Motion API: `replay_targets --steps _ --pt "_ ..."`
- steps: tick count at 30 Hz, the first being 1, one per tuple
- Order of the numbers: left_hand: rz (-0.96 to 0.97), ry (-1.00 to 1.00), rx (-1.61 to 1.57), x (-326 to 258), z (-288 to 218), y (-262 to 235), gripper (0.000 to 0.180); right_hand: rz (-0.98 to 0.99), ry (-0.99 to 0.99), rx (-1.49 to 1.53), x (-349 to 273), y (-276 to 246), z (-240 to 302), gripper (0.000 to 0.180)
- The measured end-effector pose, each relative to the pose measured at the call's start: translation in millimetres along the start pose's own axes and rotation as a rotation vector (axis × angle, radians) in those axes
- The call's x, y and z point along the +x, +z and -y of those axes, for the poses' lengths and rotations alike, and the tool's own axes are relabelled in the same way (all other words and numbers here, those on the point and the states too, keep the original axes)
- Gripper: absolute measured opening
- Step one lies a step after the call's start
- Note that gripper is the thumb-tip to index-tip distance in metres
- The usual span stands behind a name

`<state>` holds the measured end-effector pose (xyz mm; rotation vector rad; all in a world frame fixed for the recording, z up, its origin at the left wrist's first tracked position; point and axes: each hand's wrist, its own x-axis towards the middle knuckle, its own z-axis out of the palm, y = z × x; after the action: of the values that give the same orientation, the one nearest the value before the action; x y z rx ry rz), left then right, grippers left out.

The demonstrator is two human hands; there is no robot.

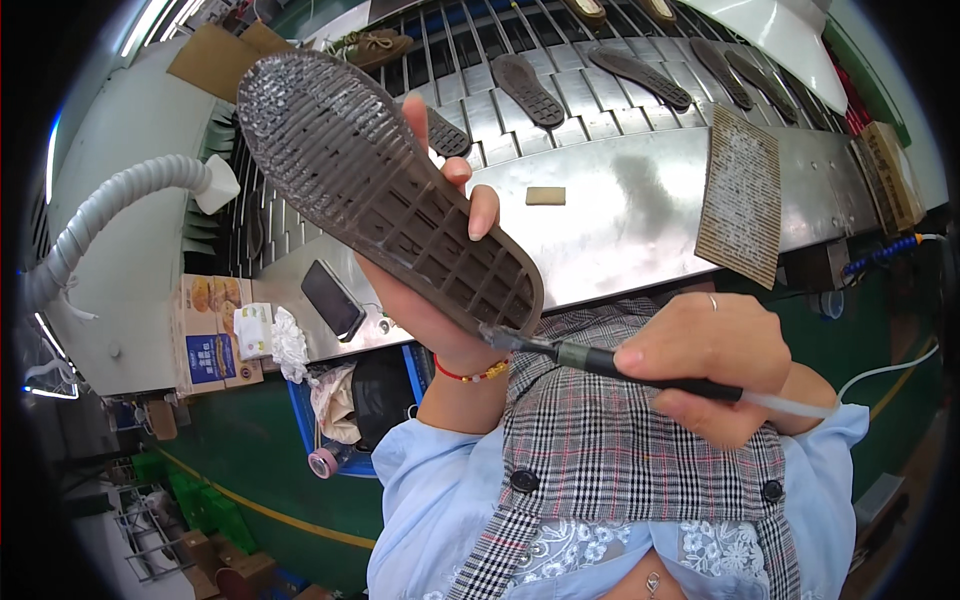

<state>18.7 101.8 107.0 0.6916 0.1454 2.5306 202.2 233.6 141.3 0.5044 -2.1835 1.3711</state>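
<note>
a brown shoe sole is being held up in the left hand, tread side facing the camera, toe end tilted up to the left and heel end down to the right. the left fingers are being curled over the sole's far edge, with the palm pressed behind it, so the sole is being gripped firmly. a black brush is being pinched in the right hand, fingers closed around its handle like a pen; its tip is being kept against the heel edge of the sole. a pale tube is being trailed from the brush's rear end toward the right. a red bead bracelet is being worn on the left wrist, a ring on the right hand. behind the hands, a slatted conveyor is being seen carrying several dark soles, well apart from the held one. on the steel ledge in front of it, a phone is lying to the left and a brown ribbed mat to the right. a grey hose is being seen at far left, near a small box.
</note>
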Motion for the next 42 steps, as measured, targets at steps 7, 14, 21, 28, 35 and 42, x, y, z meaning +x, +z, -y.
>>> replay_targets --steps 7,14,21,28,35,42 --pt "-0.159 -0.056 -0.079 -3 -3 3 0.042 0.053 -0.015 -0.033 7 -4 2 0.029" --pt "-0.260 -0.251 -0.239 -5 -4 5 0.046 0.129 -0.068 -0.085 14 -12 5 0.025" --pt "-0.324 -0.452 -0.312 -9 5 12 0.052 0.210 -0.070 -0.107 14 -27 11 0.019" --pt "-0.319 -0.630 -0.405 -15 8 12 0.060 0.275 -0.051 -0.116 20 -41 15 0.015" --pt "-0.357 -0.771 -0.342 -17 10 23 0.070 0.330 -0.066 -0.144 23 -56 15 0.014" --pt "-0.324 -0.836 -0.398 -24 8 17 0.069 0.376 -0.060 -0.098 26 -68 14 0.018"
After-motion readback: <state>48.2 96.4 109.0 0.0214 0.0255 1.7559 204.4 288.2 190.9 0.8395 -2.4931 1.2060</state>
